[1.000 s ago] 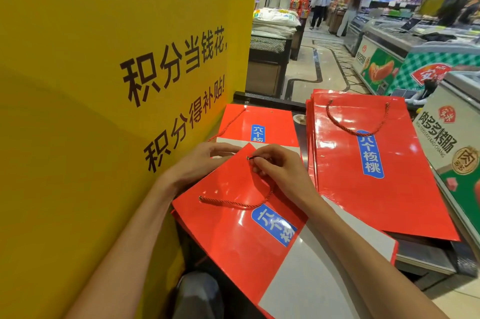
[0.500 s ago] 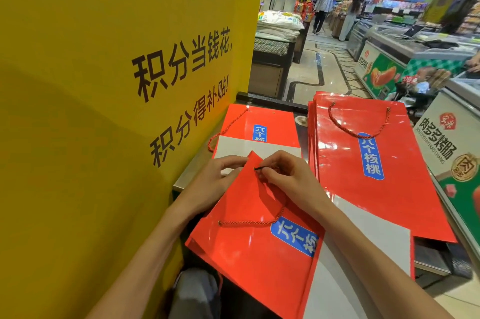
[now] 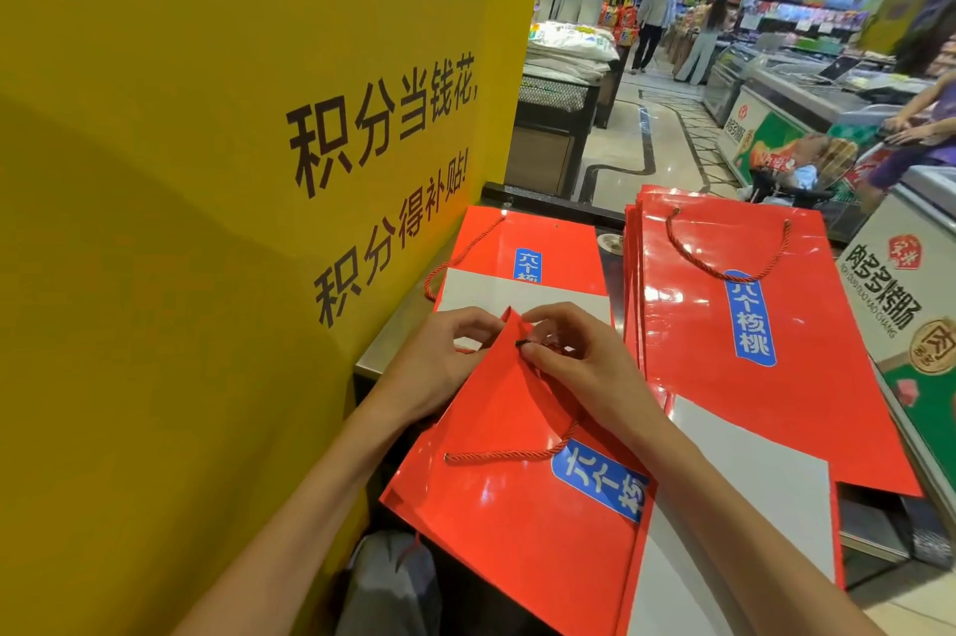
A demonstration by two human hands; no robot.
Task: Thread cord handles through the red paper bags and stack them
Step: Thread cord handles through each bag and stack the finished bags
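A flat red paper bag (image 3: 512,516) with a blue label lies tilted in front of me, its top corner pointing away. My left hand (image 3: 439,366) grips the bag's upper left edge. My right hand (image 3: 574,366) pinches the dark tip of a red cord handle (image 3: 504,454) at the bag's top corner. The cord's other end sits in a hole lower on the bag's face. Another flat bag (image 3: 522,252) with a loose cord lies behind. A stack of finished bags (image 3: 724,325) with a cord handle on top lies to the right.
A yellow sign wall (image 3: 233,169) with black characters stands close on my left. A steel counter (image 3: 393,340) bears the bags. Freezer cabinets (image 3: 905,304) line the right side. Shoppers walk in the aisle (image 3: 657,30) far behind, and a person with a cart stands at the right.
The bag has slid nearer to me and up. My right hand has brought the cord tip up to the bag's top corner. The left hand has shifted along the upper edge.
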